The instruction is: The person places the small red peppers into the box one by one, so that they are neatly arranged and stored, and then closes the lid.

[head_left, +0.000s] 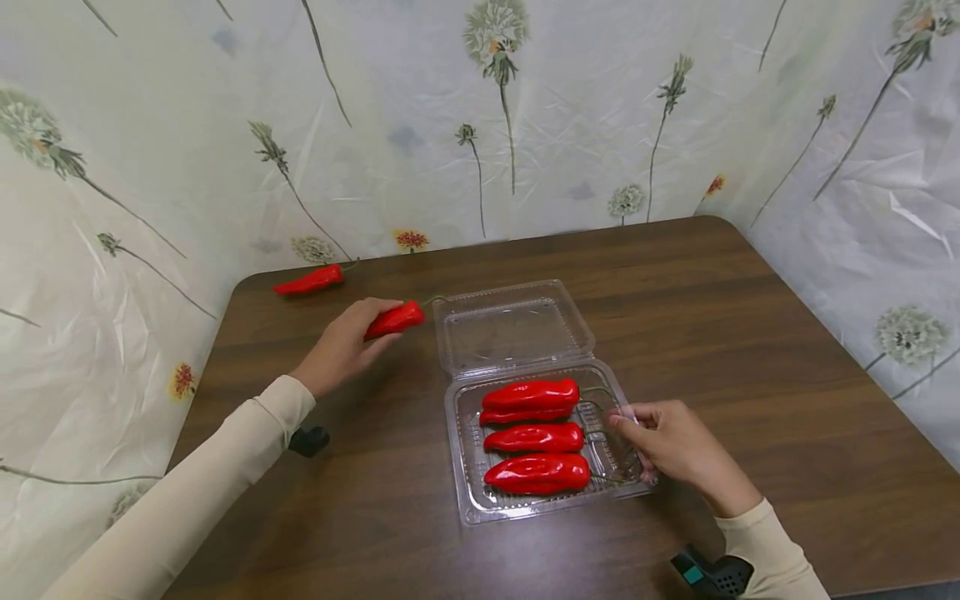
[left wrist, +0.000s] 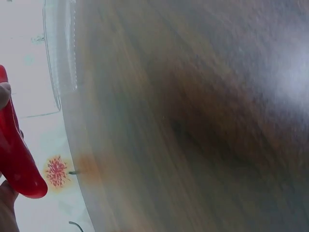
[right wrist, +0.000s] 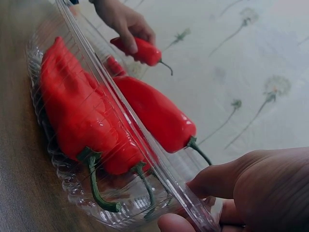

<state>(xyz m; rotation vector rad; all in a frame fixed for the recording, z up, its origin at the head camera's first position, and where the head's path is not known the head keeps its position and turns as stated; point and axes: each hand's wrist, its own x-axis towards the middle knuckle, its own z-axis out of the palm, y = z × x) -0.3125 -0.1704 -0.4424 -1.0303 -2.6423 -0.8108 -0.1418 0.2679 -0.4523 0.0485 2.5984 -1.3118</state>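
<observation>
In the head view my left hand [head_left: 347,343] grips a red pepper [head_left: 399,319] above the table, its green stem pointing right toward the lid. The left wrist view shows part of this pepper [left wrist: 18,154] at its left edge. My right hand [head_left: 672,442] pinches the right rim of a clear plastic clamshell box [head_left: 459,467], thumb on top. Several red peppers [head_left: 537,473] lie side by side in the box, stems to the right; in the right wrist view one pepper [right wrist: 154,113] sits higher than the others. The hinged lid [head_left: 513,333] lies folded back, away from me.
Another red pepper [head_left: 309,281] lies at the far left corner of the brown wooden table [head_left: 750,333]. A wall covering with dandelion prints [head_left: 570,125] stands right behind the table's far edge and along its sides.
</observation>
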